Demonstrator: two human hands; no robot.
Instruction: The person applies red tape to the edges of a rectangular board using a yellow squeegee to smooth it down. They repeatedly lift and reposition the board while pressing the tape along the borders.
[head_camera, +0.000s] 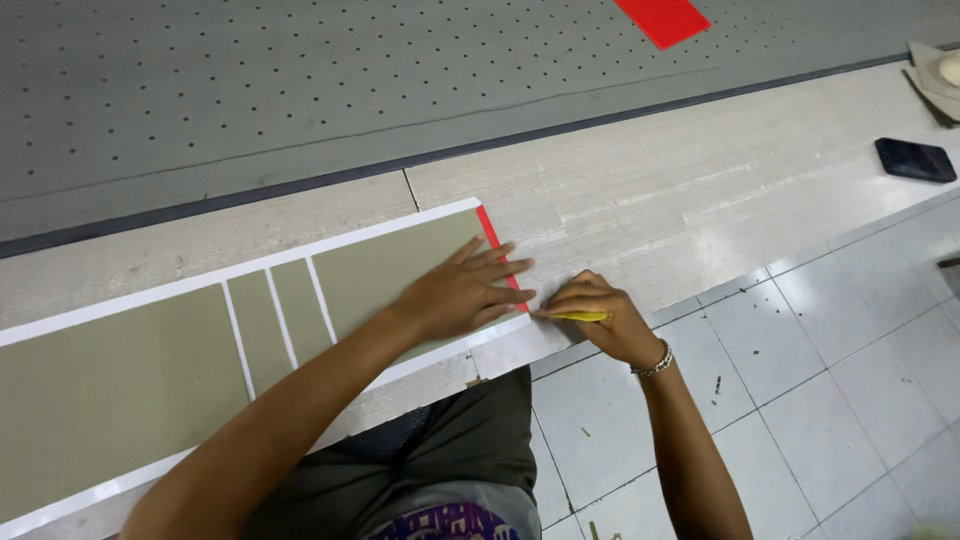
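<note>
A long white sheet (150, 300) lies on the pale workbench (650, 200), with olive-grey board panels (110, 390) glued on it and a red strip (490, 238) along its right end. My left hand (462, 293) presses flat on the rightmost olive panel (385, 270), fingers spread toward the red strip. My right hand (598, 318) grips a small yellow tool (578, 316) whose tip touches the sheet's near right corner at the bench edge. A metal bracelet (655, 364) circles my right wrist.
A grey perforated surface (300, 80) runs behind the bench, with a red piece (662, 20) on it. A dark phone (915, 159) lies at the far right, near a beige object (940, 78). White floor tiles (830, 400) lie to the right.
</note>
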